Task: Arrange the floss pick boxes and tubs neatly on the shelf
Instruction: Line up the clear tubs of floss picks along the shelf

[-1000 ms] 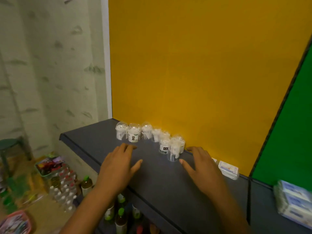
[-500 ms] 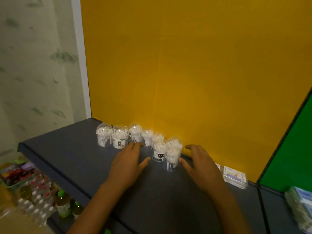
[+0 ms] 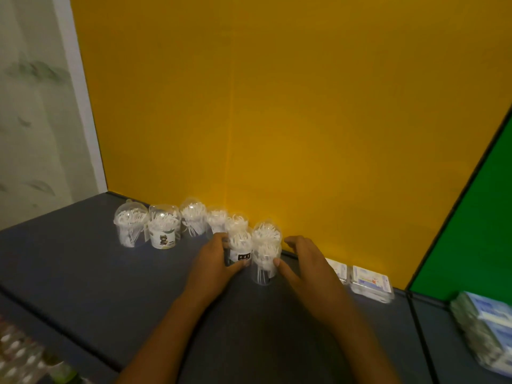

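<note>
Several clear domed tubs of white floss picks stand in a loose row on the dark grey shelf (image 3: 83,273) against the yellow back panel. The leftmost tub (image 3: 129,228) and a tub with a cartoon label (image 3: 163,231) stand apart from my hands. My left hand (image 3: 213,261) is wrapped around a tub with a black label (image 3: 241,246). My right hand (image 3: 307,267) is spread beside an unlabelled front tub (image 3: 263,263), its thumb touching the tub's side. Two flat clear floss pick boxes (image 3: 371,282) lie against the panel, right of my right hand.
A green panel (image 3: 471,217) and a black divider bound the shelf on the right. Beyond the divider sits a stack of blue-and-white packs (image 3: 487,322). Bottles (image 3: 25,361) stand on lower levels at bottom left. A pale wall is at the left.
Both hands have moved forward from the bare shelf to the front tubs. The left hand has closed around the black-labelled tub, and the right thumb has reached the unlabelled one.
</note>
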{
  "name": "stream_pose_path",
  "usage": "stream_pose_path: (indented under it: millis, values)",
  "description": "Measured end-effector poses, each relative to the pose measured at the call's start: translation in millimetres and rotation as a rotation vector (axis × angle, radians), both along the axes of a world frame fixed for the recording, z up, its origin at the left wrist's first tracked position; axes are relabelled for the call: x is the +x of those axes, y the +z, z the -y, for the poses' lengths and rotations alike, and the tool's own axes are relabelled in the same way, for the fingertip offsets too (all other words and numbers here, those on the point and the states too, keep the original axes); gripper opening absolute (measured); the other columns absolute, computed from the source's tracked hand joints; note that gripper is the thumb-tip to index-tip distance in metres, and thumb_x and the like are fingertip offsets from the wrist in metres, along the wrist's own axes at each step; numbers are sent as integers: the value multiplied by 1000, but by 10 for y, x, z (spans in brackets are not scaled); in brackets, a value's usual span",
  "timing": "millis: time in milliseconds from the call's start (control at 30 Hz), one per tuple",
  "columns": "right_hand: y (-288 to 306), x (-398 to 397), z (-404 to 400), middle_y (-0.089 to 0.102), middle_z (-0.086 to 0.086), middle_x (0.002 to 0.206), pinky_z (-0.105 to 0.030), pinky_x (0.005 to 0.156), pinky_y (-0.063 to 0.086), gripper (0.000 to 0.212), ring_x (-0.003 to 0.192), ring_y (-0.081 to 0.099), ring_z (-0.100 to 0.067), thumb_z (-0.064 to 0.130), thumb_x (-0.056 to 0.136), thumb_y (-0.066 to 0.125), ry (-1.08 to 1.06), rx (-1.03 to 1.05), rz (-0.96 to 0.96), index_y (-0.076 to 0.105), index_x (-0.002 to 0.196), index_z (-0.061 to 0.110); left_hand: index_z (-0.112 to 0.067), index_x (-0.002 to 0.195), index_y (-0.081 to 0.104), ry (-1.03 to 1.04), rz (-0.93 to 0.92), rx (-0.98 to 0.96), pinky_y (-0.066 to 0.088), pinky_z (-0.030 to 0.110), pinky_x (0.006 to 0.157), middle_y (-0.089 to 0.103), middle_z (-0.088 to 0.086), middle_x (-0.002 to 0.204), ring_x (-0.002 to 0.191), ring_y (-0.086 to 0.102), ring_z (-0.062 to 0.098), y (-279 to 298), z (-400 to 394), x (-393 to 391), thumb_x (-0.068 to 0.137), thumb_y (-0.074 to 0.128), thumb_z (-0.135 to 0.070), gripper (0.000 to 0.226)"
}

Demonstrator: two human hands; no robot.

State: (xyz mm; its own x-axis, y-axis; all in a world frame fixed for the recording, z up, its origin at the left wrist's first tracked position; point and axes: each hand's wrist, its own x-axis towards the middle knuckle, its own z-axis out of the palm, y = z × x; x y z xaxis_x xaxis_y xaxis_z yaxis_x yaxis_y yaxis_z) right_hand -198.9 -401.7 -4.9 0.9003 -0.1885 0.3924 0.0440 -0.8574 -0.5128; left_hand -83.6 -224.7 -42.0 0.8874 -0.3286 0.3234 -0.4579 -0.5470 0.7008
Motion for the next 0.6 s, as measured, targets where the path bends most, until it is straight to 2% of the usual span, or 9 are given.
stream_pose_path:
  millis: [100,200,300,367,433,467,533,600]
  values:
    - [-59,13,-14,49,10,134,-21,97,41,41,119,48,-6,43,95,54,-1,54,2,42,132,30,-24,110,47,-5,-41,-37,51,26,76,57,-4,97,86,56,10,0,-19,23,74,77,-41,50]
    - [-85,19,-28,50,11,131,-22,96,42,37,117,49,-5,35,96,57,6,81,39,41,129,33,-21,106,49,21,-87,-188,49,20,72,59,0,92,86,58,15,-7,-74,14,75,79,-33,45]
    - [-85,25,-29,48,12,131,-22,98,42,41,117,48,-2,27,95,61,11,108,82,41,129,34,-16,114,55,49,-142,-409,51,16,72,63,-6,97,88,61,7,75,-159,-45,79,76,-27,42]
    - [-96,31,-34,45,11,134,-20,100,40,50,121,47,-3,22,92,64,33,97,72,42,136,33,-16,119,55,38,-191,-547,50,13,70,64,-9,101,92,63,3,172,-202,-103,83,72,-22,40]
    - [-129,43,-45,41,10,138,-16,101,34,60,125,45,-5,19,91,66,53,62,46,39,142,34,-22,116,53,8,-236,-679,51,10,69,62,-11,99,84,64,-9,261,-223,-167,87,67,-17,32]
    - [-151,50,-52,39,9,140,-15,101,33,63,126,44,-6,18,90,67,59,50,38,38,144,34,-26,112,53,-12,-254,-736,52,10,73,63,-10,99,79,63,-12,290,-225,-189,88,65,-15,29]
    - [-189,48,-71,37,8,142,-14,102,31,64,128,42,-7,19,90,67,67,27,24,38,145,33,-33,103,55,-41,-283,-808,53,20,84,66,-11,98,80,65,-10,329,-224,-222,88,64,-12,27]
    - [-215,37,-78,35,7,144,-12,102,30,63,129,40,-7,19,91,67,72,-4,8,37,145,31,-35,98,56,-52,-300,-834,52,24,87,69,-17,88,81,66,-8,341,-222,-236,89,63,-11,27]
